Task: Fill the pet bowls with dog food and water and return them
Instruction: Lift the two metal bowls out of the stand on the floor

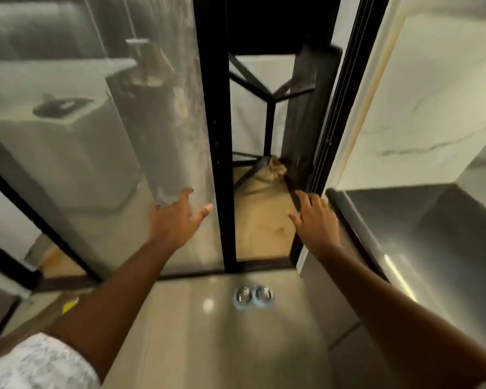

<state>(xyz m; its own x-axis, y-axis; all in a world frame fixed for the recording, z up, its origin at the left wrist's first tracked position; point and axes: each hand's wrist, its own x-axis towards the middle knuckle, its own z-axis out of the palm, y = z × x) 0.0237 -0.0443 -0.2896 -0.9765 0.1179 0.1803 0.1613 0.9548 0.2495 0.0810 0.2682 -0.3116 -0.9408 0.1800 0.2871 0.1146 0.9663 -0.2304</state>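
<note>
Both arms are stretched out toward a black-framed glass door [163, 122], which is seen from above. The left hand [177, 217] is held up against or just in front of the glass pane, fingers spread and relaxed, so the grip is released with nothing in it; actual contact with the glass can't be made out. The right hand [316, 220] is reached toward the dark door frame [320, 153] on the other side of the gap, fingers also straight and loose, grip released too. The pet bowls [253, 297], two shiny metal ones set side by side in a pale blue holder, are parked on the tiled floor [197, 346] below and between the forearms, just short of the door threshold. A steel counter [421, 234] is seen off to the right.
</note>
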